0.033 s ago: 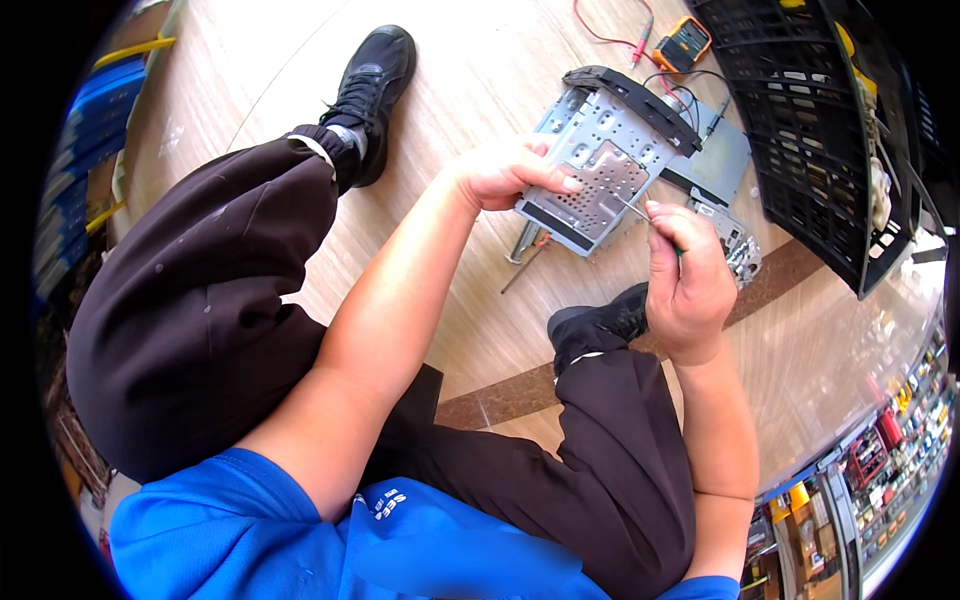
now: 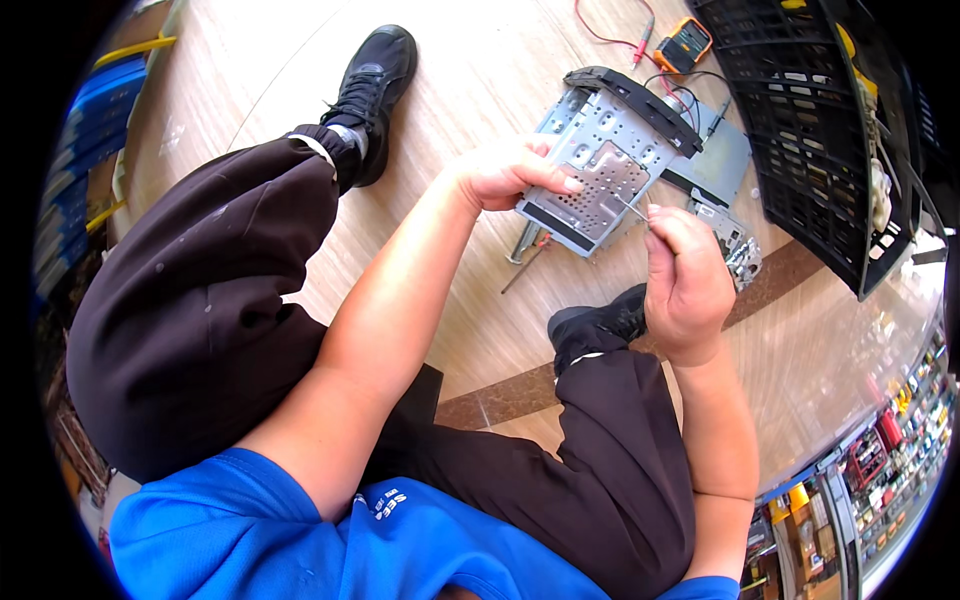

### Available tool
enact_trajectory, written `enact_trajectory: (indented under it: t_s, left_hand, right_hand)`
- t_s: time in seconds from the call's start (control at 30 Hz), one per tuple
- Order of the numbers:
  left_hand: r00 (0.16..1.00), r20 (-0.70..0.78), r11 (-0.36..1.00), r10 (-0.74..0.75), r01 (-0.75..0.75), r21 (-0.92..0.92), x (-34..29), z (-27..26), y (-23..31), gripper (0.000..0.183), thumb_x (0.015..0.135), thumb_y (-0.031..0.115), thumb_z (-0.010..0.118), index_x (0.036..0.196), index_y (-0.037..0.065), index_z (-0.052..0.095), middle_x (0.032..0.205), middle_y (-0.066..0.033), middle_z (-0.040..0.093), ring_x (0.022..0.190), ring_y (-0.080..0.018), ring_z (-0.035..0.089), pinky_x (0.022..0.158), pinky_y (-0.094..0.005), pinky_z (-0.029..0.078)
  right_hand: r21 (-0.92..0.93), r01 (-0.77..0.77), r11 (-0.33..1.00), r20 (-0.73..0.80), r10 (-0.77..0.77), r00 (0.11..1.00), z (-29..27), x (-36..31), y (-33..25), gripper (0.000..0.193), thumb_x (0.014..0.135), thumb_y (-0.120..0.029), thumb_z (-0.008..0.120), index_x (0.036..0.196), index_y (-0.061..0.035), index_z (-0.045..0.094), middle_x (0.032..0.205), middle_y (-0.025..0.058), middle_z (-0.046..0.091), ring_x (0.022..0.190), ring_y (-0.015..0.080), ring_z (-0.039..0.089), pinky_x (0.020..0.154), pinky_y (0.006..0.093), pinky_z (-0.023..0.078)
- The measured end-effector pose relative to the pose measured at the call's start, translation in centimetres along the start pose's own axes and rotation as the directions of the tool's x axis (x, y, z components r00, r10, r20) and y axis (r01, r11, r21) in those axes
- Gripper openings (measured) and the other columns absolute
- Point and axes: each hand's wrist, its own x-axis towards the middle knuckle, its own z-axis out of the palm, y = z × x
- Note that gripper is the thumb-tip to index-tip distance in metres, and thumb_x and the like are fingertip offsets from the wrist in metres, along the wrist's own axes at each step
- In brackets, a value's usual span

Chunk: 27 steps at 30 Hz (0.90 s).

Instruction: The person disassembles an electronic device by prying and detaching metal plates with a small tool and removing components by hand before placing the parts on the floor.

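Note:
My left hand is closed on the near left edge of a silver metal chassis, its thumb lying on top. The chassis has a perforated plate, a black strip on the near edge and a curved black frame along the far side. In my right hand a screwdriver is pinched; most of its handle is hidden by the fingers. Its thin shaft points left, and the tip meets the perforated plate. Whether a screw sits under the tip is too small to tell.
Behind the chassis lie a flat metal cover and an orange multimeter with a red probe. A metal bracket part rests near my right hand. To the right stands a black plastic crate. My shoes flank the work.
My right hand's fingers have shifted slightly around the screwdriver. The chassis and my left hand stay in place.

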Motion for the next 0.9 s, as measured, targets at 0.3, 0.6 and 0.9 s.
enact_trajectory:
  t_s: [0.3, 0.6, 0.9]
  left_hand:
    - [0.999, -0.015, 0.999, 0.045, -0.046, -0.021, -0.2, 0.2, -0.1, 0.040, 0.081, 0.004, 0.072, 0.119, -0.001, 0.061, 0.106, -0.0106, 0.070, 0.093, -0.0174, 0.069, 0.083, -0.0326, 0.057]
    - [1.000, 0.025, 1.000, 0.018, -0.018, -0.014, -0.1, 0.2, 0.2, 0.046, 0.081, 0.007, 0.071, 0.125, -0.002, 0.058, 0.109, -0.0119, 0.069, 0.093, -0.0187, 0.069, 0.081, -0.0336, 0.057]
    - [0.999, 0.036, 0.999, 0.032, -0.031, -0.038, -0.2, 0.4, 0.2, 0.044, 0.083, 0.007, 0.071, 0.124, -0.002, 0.058, 0.108, -0.0120, 0.069, 0.092, -0.0190, 0.069, 0.080, -0.0336, 0.058]
  right_hand:
    - [-0.242, 0.077, 0.967, 0.102, -0.053, 0.993, 0.1, 0.3, -1.5, 0.033, 0.076, 0.003, 0.072, 0.108, 0.0019, 0.062, 0.093, 0.0142, 0.064, 0.079, 0.0319, 0.065, 0.069, 0.0378, 0.054]
    - [-0.373, 0.085, 0.924, 0.176, -0.019, 0.984, -0.6, 1.2, -1.7, 0.036, 0.082, -0.004, 0.072, 0.115, 0.0014, 0.061, 0.091, 0.0122, 0.063, 0.077, 0.0280, 0.064, 0.066, 0.0363, 0.053]
    - [-0.440, 0.025, 0.898, 0.272, 0.107, 0.956, -0.8, 1.4, -2.5, 0.039, 0.082, 0.002, 0.065, 0.121, 0.0026, 0.059, 0.093, 0.0136, 0.062, 0.079, 0.0281, 0.064, 0.067, 0.0363, 0.053]
